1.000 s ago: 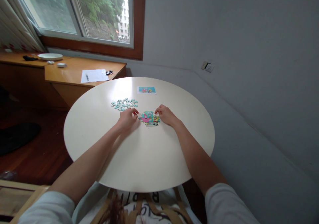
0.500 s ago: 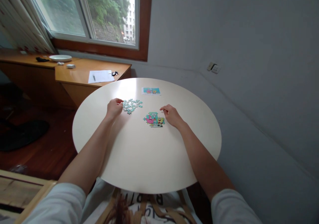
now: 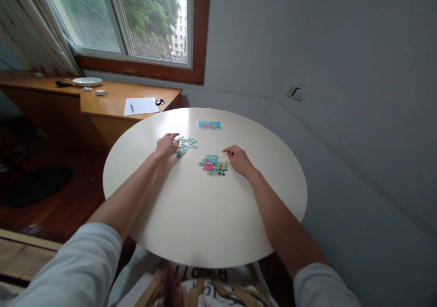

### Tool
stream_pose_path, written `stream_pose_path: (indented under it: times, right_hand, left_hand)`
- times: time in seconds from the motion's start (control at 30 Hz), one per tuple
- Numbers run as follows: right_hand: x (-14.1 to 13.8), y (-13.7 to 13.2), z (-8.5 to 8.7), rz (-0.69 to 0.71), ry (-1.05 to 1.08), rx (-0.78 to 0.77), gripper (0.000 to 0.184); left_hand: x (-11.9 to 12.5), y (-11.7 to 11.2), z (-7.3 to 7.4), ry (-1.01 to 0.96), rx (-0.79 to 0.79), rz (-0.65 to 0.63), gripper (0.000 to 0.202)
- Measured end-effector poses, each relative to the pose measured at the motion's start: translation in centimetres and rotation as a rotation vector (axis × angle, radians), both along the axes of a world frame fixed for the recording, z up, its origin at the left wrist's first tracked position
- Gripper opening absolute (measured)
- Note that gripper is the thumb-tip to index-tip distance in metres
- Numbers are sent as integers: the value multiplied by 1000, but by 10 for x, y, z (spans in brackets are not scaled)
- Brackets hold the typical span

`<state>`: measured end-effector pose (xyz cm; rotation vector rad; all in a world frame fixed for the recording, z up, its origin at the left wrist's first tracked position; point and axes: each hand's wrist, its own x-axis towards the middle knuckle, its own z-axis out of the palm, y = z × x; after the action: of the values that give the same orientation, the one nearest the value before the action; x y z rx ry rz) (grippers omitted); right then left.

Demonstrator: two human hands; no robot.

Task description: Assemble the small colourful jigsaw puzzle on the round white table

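A round white table (image 3: 205,220) carries a partly built cartoon jigsaw (image 3: 213,165) near its middle. Left of it lies a pile of several loose teal pieces (image 3: 186,144). My left hand (image 3: 167,145) rests on the pile's left edge, fingers curled over some pieces; what it holds, if anything, is hidden. My right hand (image 3: 239,159) sits just right of the built jigsaw, fingertips pinched at its edge. A small reference picture (image 3: 209,125) lies at the table's far side.
A wooden desk (image 3: 102,104) stands behind the table under a window, bearing a paper sheet (image 3: 140,106), keys and a white plate (image 3: 87,82). A grey wall runs along the right. A wooden chair frame (image 3: 194,289) shows below the table's near edge.
My left hand left the built jigsaw and went left to the loose pile, then shifted slightly right onto it. My right hand stayed beside the jigsaw. The camera turned a little left.
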<state>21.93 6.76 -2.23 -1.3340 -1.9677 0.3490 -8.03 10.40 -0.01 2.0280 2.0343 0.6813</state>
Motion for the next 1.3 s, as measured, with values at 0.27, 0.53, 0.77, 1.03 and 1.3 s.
stream_pose_path:
  times: [0.27,0.53,0.77,1.03,1.3]
  right_hand:
    - [2,5,-8,11,7,24,29]
    - [1,2,-6,-22,-12,-15,27]
    - [-1,0,-3,-11,-22,-16,27]
    - [-2,0,-4,-17,-35,-19,27]
    - [-1,1,-5,-11,-41,-7,27]
  left_hand:
    - [1,16,-7,274,-223,-156,62]
    - [37,27,-1,379,-282,-246,67]
    - [37,1,-6,391,-234,-311,64]
    - [29,-47,-9,387,-247,-378,64]
    - [-9,2,13,206,-113,-141,63]
